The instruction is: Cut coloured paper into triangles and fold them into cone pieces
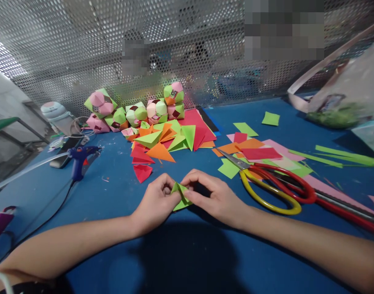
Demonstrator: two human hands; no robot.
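Observation:
Both my hands pinch one small green paper piece (181, 197), creased to a point at its top, just over the blue table. My left hand (156, 201) grips its left edge between thumb and curled fingers. From the other side, my right hand (214, 197) holds it with thumb and forefinger. Beyond my hands lies a pile of folded papers (162, 152) in green, orange and red. A red folded piece (142, 172) sits at the pile's near end. Right of my right hand are large scissors (266, 185) with one yellow and one red handle loop.
Finished paper balls (136, 114) stand stacked along the perforated metal screen (211, 53). At left are a blue glue gun (79, 161) with its cord, a phone (66, 151) and a bottle (56, 116). Cut paper squares (262, 153), green strips (349, 155) and a bag (343, 90) lie right.

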